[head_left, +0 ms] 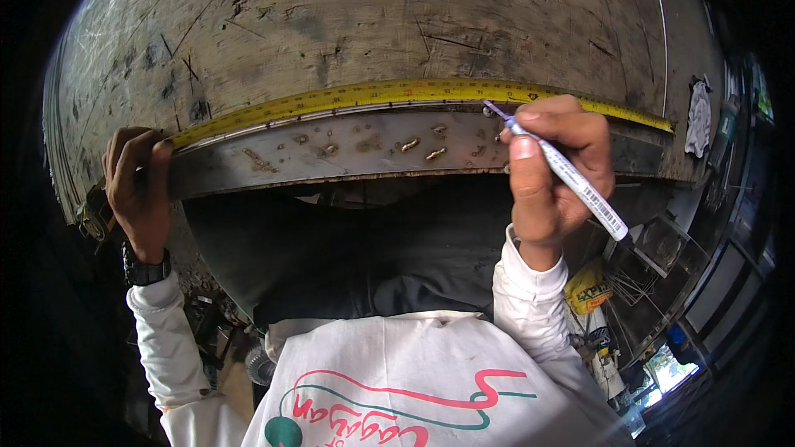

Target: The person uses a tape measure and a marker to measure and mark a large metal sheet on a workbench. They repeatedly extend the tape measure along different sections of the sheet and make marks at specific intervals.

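Up top, right hand (556, 172) grips a marker (563, 167) — tip on the tape measure (389, 93) — left hand (139, 190) pins its end.

Both arms raised from below in white sleeves, left hand (139, 190) curled shut with knuckles up and a dark watch at the wrist, right hand (556, 167) upright, thumb and fingers pinched closed, wrist bent slightly inward

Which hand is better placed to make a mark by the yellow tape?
Probably the right hand: it holds the pen, tip at the tape measure. The left hand pins the tape's end.
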A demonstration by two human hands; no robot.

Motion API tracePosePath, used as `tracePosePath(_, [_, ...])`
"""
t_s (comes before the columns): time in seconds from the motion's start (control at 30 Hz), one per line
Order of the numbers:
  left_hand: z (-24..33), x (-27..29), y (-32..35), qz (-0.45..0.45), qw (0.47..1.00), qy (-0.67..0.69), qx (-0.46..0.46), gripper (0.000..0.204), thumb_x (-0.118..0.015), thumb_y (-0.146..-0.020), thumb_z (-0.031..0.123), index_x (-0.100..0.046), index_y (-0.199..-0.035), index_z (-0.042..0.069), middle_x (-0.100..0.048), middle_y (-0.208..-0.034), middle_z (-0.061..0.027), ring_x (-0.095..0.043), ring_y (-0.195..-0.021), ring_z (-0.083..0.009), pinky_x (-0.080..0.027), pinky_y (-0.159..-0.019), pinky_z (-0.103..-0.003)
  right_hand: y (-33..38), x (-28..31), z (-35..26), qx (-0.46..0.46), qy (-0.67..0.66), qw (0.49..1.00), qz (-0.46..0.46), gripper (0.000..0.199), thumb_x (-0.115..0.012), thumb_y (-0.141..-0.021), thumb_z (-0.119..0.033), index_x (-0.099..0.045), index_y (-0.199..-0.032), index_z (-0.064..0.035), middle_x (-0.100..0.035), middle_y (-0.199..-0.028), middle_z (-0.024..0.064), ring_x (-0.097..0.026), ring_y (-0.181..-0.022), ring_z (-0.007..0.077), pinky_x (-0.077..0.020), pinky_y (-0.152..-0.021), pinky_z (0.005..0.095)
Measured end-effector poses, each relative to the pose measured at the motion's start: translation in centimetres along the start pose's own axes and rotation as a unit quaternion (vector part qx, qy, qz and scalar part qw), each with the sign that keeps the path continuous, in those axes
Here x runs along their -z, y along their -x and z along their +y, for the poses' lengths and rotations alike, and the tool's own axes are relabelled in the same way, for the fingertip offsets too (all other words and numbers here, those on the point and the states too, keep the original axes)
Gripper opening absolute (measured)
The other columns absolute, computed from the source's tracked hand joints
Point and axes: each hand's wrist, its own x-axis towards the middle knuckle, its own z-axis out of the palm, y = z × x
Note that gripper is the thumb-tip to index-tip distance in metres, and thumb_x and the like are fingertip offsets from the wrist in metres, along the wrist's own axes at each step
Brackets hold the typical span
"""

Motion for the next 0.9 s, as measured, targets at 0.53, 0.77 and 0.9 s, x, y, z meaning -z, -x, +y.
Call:
tracePosePath(0.53, [0.3,-0.1,0.0,-0.001,1.0,-0.005,-0.005,0.011,-0.069,-0.092,0.012,-0.066,-0.095,0.002,-0.063,-0.096,-0.0091,-0.059,-0.094,-0.0252,-0.043,-0.09,-0.036,-0.5,-1.2,1.6,0.084,0.06,0.993,-0.056,0.014,-0.065,-0.078,0.001,-0.063,-0.092,0.0016,-0.068,-0.081,0.0134,-0.056,-0.059,0.0111,-0.0454,-0.055,0.0231])
tracePosePath(0.77, [0.2,-0.1,0.0,0.005,1.0,0.0,-0.006,0.012,-0.07,-0.092,0.011,-0.066,-0.096,0.001,-0.063,-0.096,-0.0093,-0.059,-0.094,-0.0253,-0.043,-0.09,-0.036,-0.4,-1.2,1.5,0.077,0.071,0.992,-0.065,0.014,-0.066,-0.077,0.001,-0.063,-0.09,0.0008,-0.068,-0.08,0.0129,-0.056,-0.057,0.0107,-0.045,-0.054,0.023])
tracePosePath(0.9, [0.1,-0.2,0.0,0.0,1.0,0.006,0.007,0.011,-0.07,-0.091,0.011,-0.067,-0.095,0.001,-0.064,-0.097,-0.0094,-0.059,-0.094,-0.0254,-0.043,-0.09,-0.036,-0.4,-1.2,1.5,0.082,0.082,0.991,-0.064,0.013,-0.066,-0.077,0.001,-0.063,-0.089,0.0007,-0.068,-0.081,0.013,-0.056,-0.057,0.0106,-0.0446,-0.053,0.023])
